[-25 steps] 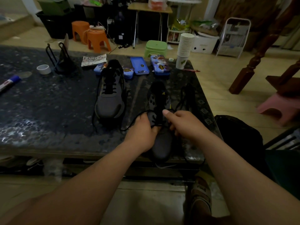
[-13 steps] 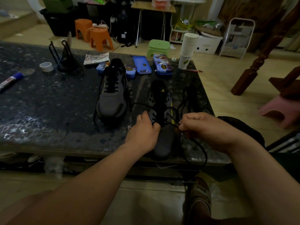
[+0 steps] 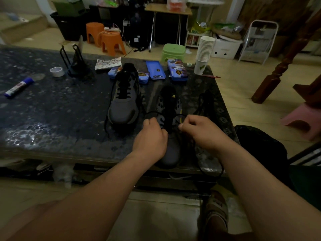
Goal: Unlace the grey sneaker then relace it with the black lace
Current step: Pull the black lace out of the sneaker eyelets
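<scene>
On the table [image 3: 52,110]: 2 grey sneakers [image 3: 123,108] [image 3: 172,152], at least 3 blue tins [image 3: 155,72] [image 3: 177,71] [image 3: 112,73], 1 paper-cup stack [image 3: 204,53], 1 blue marker [image 3: 18,87], 2 hands [image 3: 149,141] [image 3: 203,131].

On the table [image 3: 52,110], one sneaker [image 3: 171,150] sits at the near edge toward the right, with the left hand [image 3: 150,138] at its left side and the right hand [image 3: 203,131] at its right, each holding the lace [image 3: 220,169]. A second sneaker [image 3: 124,105] stands left of it, slightly farther. Behind both lies a row of tins [image 3: 155,70], with a cup stack [image 3: 204,53] at the far right corner. A tape roll [image 3: 57,71] and a marker [image 3: 19,87] lie well to the left
</scene>
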Demonstrator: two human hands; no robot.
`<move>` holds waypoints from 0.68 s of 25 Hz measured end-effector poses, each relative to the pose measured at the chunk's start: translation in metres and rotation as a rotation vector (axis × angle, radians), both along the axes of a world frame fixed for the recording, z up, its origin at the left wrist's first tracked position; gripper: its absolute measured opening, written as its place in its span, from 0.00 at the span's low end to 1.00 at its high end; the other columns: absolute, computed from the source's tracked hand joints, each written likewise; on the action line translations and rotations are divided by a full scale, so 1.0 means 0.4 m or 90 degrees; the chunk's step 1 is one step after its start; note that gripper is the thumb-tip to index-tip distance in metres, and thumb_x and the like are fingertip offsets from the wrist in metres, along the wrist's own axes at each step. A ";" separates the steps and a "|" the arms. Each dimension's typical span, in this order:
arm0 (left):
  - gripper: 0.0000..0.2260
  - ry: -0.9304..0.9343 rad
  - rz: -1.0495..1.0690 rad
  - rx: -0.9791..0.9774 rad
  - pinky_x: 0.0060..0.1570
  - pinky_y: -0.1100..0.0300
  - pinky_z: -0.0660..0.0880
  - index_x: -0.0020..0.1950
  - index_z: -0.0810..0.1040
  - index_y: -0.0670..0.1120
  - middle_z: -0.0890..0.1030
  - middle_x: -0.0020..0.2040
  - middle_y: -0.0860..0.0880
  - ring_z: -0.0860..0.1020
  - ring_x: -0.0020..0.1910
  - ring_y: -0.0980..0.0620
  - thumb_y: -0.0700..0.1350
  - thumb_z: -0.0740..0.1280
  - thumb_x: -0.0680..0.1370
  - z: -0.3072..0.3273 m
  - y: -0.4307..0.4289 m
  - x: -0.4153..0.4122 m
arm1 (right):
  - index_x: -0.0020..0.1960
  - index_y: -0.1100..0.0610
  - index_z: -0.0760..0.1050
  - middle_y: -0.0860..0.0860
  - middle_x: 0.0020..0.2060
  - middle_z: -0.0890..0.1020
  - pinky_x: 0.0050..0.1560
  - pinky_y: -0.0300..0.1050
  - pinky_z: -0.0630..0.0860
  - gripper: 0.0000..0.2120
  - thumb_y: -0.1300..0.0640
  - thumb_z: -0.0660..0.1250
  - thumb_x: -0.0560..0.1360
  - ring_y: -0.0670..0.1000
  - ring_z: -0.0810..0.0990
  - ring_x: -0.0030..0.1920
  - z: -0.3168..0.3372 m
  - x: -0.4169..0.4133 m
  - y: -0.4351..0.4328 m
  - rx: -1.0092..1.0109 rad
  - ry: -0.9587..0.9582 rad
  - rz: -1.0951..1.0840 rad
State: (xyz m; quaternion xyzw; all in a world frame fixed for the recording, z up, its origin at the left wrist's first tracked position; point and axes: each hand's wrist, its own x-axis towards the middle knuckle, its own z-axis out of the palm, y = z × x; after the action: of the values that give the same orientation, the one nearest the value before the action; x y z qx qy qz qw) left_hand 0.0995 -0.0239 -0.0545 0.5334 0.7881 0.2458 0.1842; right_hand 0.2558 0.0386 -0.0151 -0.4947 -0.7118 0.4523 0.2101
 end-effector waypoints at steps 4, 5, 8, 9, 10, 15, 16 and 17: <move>0.17 0.007 -0.020 0.005 0.49 0.48 0.71 0.70 0.67 0.43 0.71 0.63 0.42 0.76 0.56 0.37 0.50 0.59 0.84 -0.028 -0.010 -0.061 | 0.38 0.62 0.76 0.67 0.52 0.83 0.50 0.45 0.72 0.11 0.61 0.68 0.79 0.53 0.85 0.52 0.053 0.055 -0.051 -0.146 0.038 0.153; 0.21 0.014 -0.034 0.005 0.49 0.48 0.71 0.75 0.65 0.44 0.70 0.65 0.43 0.76 0.57 0.37 0.51 0.58 0.84 -0.036 -0.011 -0.070 | 0.40 0.61 0.77 0.63 0.53 0.84 0.52 0.44 0.73 0.12 0.58 0.67 0.80 0.50 0.85 0.54 0.064 0.062 -0.055 -0.168 -0.002 0.169; 0.26 0.015 -0.045 0.002 0.52 0.48 0.72 0.80 0.61 0.46 0.69 0.68 0.44 0.76 0.60 0.38 0.54 0.58 0.84 -0.048 -0.009 -0.076 | 0.46 0.55 0.81 0.52 0.45 0.84 0.47 0.47 0.74 0.21 0.37 0.63 0.81 0.51 0.82 0.48 0.043 0.037 -0.031 -0.069 -0.167 0.047; 0.26 0.019 -0.046 0.001 0.52 0.47 0.73 0.80 0.60 0.47 0.69 0.69 0.44 0.76 0.61 0.38 0.55 0.58 0.84 -0.049 -0.007 -0.075 | 0.47 0.55 0.80 0.52 0.42 0.82 0.42 0.48 0.72 0.24 0.34 0.62 0.80 0.51 0.80 0.44 0.027 0.014 -0.015 -0.012 -0.197 -0.008; 0.27 0.023 -0.045 0.000 0.53 0.47 0.74 0.81 0.60 0.47 0.69 0.70 0.44 0.76 0.61 0.39 0.55 0.58 0.84 -0.047 -0.007 -0.073 | 0.47 0.56 0.79 0.52 0.40 0.80 0.39 0.47 0.70 0.26 0.33 0.62 0.80 0.52 0.79 0.42 0.012 -0.014 -0.002 0.030 -0.198 -0.039; 0.27 0.032 -0.046 0.008 0.56 0.45 0.75 0.81 0.58 0.44 0.68 0.71 0.43 0.76 0.62 0.37 0.52 0.57 0.84 -0.048 -0.002 -0.064 | 0.40 0.58 0.76 0.50 0.31 0.77 0.36 0.46 0.69 0.17 0.47 0.68 0.81 0.49 0.76 0.33 -0.022 -0.083 0.027 0.102 -0.132 0.007; 0.26 0.025 -0.045 0.008 0.56 0.45 0.75 0.81 0.59 0.44 0.68 0.70 0.43 0.76 0.62 0.37 0.52 0.57 0.85 -0.050 0.000 -0.066 | 0.38 0.57 0.76 0.50 0.29 0.76 0.36 0.46 0.69 0.15 0.51 0.69 0.81 0.49 0.74 0.31 -0.008 -0.069 0.020 0.072 -0.105 0.028; 0.26 0.014 -0.044 0.009 0.56 0.45 0.75 0.81 0.59 0.45 0.68 0.69 0.43 0.76 0.61 0.37 0.52 0.57 0.85 -0.051 0.000 -0.069 | 0.36 0.56 0.75 0.52 0.29 0.76 0.35 0.47 0.69 0.14 0.53 0.70 0.80 0.49 0.73 0.30 0.011 -0.047 0.012 0.030 -0.079 0.072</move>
State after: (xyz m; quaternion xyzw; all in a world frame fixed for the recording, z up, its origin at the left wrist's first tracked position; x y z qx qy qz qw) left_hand 0.0720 -0.0239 -0.0751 0.5642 0.7695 0.2387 0.1803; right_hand 0.2370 0.0433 -0.0108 -0.4757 -0.7607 0.4150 0.1510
